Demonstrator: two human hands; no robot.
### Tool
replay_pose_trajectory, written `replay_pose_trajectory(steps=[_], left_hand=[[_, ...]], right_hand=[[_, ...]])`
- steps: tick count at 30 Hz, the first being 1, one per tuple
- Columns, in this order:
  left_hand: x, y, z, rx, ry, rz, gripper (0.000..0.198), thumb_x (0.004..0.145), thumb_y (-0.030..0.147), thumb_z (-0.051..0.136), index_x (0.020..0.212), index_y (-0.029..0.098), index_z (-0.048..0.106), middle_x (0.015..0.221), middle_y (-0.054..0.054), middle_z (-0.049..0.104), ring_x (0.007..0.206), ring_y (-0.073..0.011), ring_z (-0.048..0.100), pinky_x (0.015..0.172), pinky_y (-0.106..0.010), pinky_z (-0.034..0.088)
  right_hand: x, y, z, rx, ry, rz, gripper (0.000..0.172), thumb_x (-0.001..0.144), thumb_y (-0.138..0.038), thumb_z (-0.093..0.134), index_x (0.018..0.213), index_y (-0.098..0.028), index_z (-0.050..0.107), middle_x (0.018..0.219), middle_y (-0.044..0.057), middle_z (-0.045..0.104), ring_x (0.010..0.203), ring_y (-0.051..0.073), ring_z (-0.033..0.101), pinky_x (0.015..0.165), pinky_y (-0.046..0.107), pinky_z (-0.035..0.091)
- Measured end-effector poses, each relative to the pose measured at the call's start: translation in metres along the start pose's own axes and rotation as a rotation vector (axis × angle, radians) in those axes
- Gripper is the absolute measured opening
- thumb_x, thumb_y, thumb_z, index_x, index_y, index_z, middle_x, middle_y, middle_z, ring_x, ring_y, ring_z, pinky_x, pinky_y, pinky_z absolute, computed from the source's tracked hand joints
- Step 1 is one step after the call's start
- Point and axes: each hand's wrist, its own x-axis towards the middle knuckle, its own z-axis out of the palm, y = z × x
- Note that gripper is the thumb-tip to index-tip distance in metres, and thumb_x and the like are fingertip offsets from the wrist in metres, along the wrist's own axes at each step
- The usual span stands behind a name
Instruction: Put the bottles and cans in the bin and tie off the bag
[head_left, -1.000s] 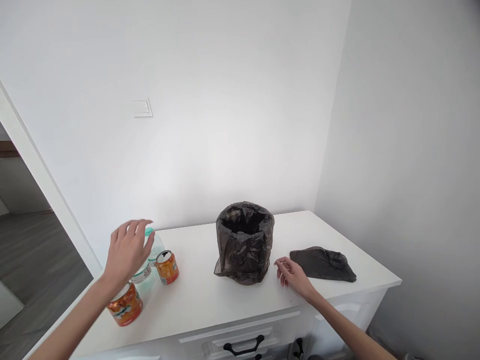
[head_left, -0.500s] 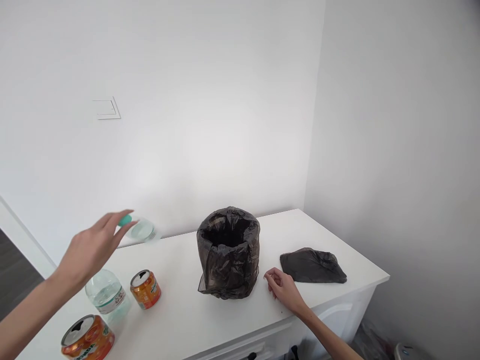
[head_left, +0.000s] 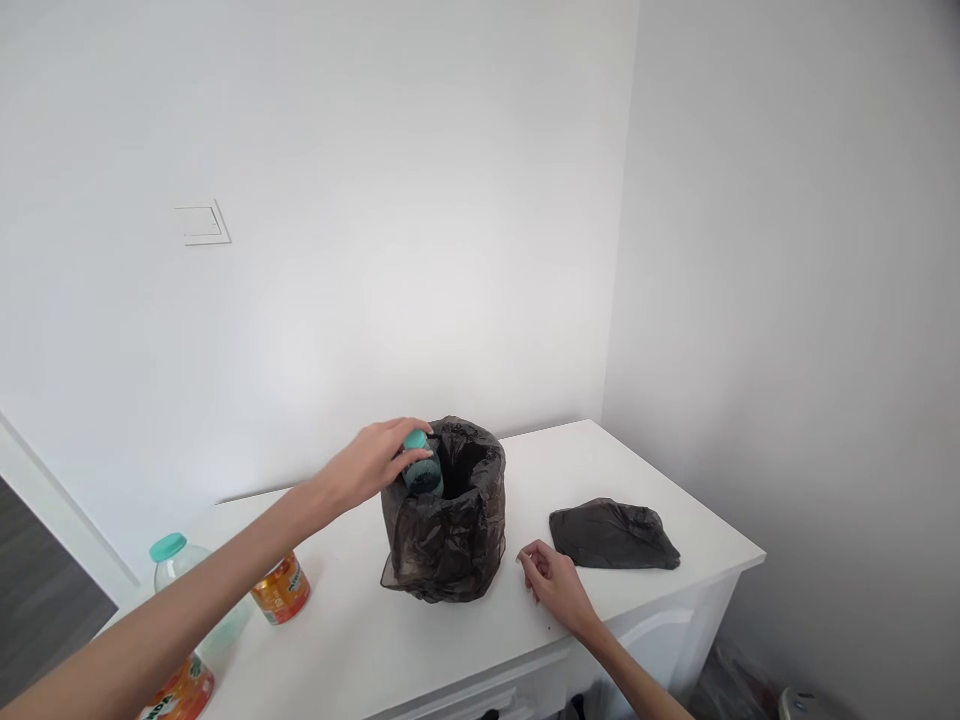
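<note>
My left hand (head_left: 371, 462) reaches across the white dresser top (head_left: 570, 470) and is closed round a clear plastic bottle with a teal cap (head_left: 420, 468). It holds the bottle over the mouth of a small bin lined with a black bag (head_left: 444, 520); the bottle's lower end is dipping inside. My right hand (head_left: 551, 585) rests on the dresser just right of the bin, fingers loosely curled, holding nothing. A second clear bottle with a teal cap (head_left: 174, 562) stands at the left, with an orange can (head_left: 281, 590) beside it.
A folded black bag (head_left: 613, 535) lies on the dresser at the right. Another orange can (head_left: 176, 690) shows at the bottom left, partly behind my forearm. A wall corner closes the dresser at the back and right. A light switch (head_left: 201, 222) is on the wall.
My left hand picked up one clear bottle from the left and carried it right, to the bin's mouth. The view has swung right. My right hand has stayed by the bin.
</note>
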Motion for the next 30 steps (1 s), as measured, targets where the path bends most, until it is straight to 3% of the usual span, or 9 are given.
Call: replay_pose_trajectory(steps=[3, 6, 10, 14, 18, 22, 26, 28, 30], left_hand=[[0.01, -0.014, 0.025, -0.008, -0.108, -0.007, 0.044, 0.098, 0.057, 0.045, 0.117, 0.025, 0.067, 0.11, -0.007, 0.076, 0.091, -0.0235, 0.069, 0.08, -0.034, 0.052], [0.017, -0.02, 0.036, -0.004, -0.168, -0.029, 0.039, 0.091, 0.057, 0.057, 0.107, 0.025, 0.073, 0.094, -0.005, 0.077, 0.079, -0.0226, 0.07, 0.07, -0.031, 0.05], [0.019, -0.016, 0.033, -0.023, -0.251, -0.01, 0.034, 0.086, 0.055, 0.065, 0.103, 0.028, 0.078, 0.091, -0.001, 0.079, 0.077, -0.0201, 0.071, 0.066, -0.027, 0.05], [-0.001, -0.009, 0.019, -0.041, -0.198, 0.001, 0.043, 0.1, 0.056, 0.045, 0.111, 0.028, 0.076, 0.113, -0.002, 0.079, 0.1, -0.0222, 0.072, 0.087, -0.03, 0.052], [-0.048, -0.03, 0.0, 0.042, 0.065, -0.055, 0.047, 0.103, 0.058, 0.038, 0.125, 0.029, 0.068, 0.133, -0.004, 0.071, 0.125, -0.0252, 0.062, 0.108, -0.038, 0.046], [-0.124, -0.088, -0.015, 0.356, 0.258, -0.28, 0.058, 0.099, 0.061, 0.034, 0.128, 0.021, 0.064, 0.138, -0.014, 0.065, 0.135, -0.0336, 0.053, 0.115, -0.05, 0.038], [-0.21, -0.153, -0.012, 0.616, 0.195, -0.6, 0.068, 0.095, 0.062, 0.034, 0.136, 0.013, 0.058, 0.144, -0.023, 0.059, 0.137, -0.0425, 0.05, 0.111, -0.059, 0.039], [-0.245, -0.179, -0.003, 0.546, 0.133, -0.738, 0.066, 0.095, 0.06, 0.031, 0.137, 0.017, 0.056, 0.143, -0.02, 0.062, 0.132, -0.0395, 0.057, 0.108, -0.058, 0.042], [-0.269, -0.197, 0.005, 0.34, 0.102, -0.85, 0.062, 0.095, 0.061, 0.029, 0.137, 0.022, 0.054, 0.14, -0.015, 0.067, 0.119, -0.0338, 0.067, 0.099, -0.051, 0.051]], right_hand=[[0.0, 0.001, 0.001, -0.002, 0.002, 0.004, 0.04, 0.095, -0.06, 0.049, 0.084, -0.023, 0.06, 0.059, -0.001, 0.06, 0.049, 0.018, 0.056, 0.053, 0.03, 0.046], [0.001, 0.001, 0.001, -0.016, 0.002, 0.01, 0.039, 0.095, -0.059, 0.049, 0.085, -0.023, 0.06, 0.059, -0.002, 0.059, 0.048, 0.017, 0.055, 0.054, 0.03, 0.046], [0.0, 0.0, 0.002, -0.023, 0.01, 0.015, 0.039, 0.094, -0.059, 0.049, 0.084, -0.023, 0.06, 0.059, -0.002, 0.059, 0.05, 0.018, 0.056, 0.055, 0.03, 0.046], [-0.001, 0.001, 0.002, -0.024, 0.007, 0.021, 0.039, 0.094, -0.06, 0.049, 0.085, -0.023, 0.06, 0.059, -0.002, 0.059, 0.05, 0.018, 0.056, 0.055, 0.029, 0.045], [-0.001, 0.005, 0.004, -0.038, 0.004, 0.028, 0.04, 0.093, -0.06, 0.049, 0.086, -0.023, 0.061, 0.06, -0.002, 0.06, 0.051, 0.017, 0.056, 0.055, 0.028, 0.045], [-0.002, 0.008, 0.005, -0.051, 0.008, 0.027, 0.037, 0.094, -0.057, 0.049, 0.085, -0.023, 0.061, 0.06, -0.001, 0.06, 0.051, 0.017, 0.055, 0.054, 0.028, 0.045], [-0.004, 0.011, 0.006, -0.061, 0.007, 0.013, 0.036, 0.095, -0.055, 0.049, 0.086, -0.023, 0.06, 0.06, -0.002, 0.059, 0.052, 0.017, 0.055, 0.055, 0.028, 0.044], [-0.005, 0.011, 0.006, -0.065, 0.004, 0.01, 0.036, 0.095, -0.055, 0.049, 0.086, -0.023, 0.06, 0.061, -0.002, 0.059, 0.052, 0.017, 0.055, 0.055, 0.028, 0.044], [-0.006, 0.01, 0.006, -0.076, 0.002, 0.013, 0.036, 0.095, -0.055, 0.048, 0.087, -0.023, 0.061, 0.061, -0.002, 0.059, 0.052, 0.017, 0.055, 0.055, 0.028, 0.043]])
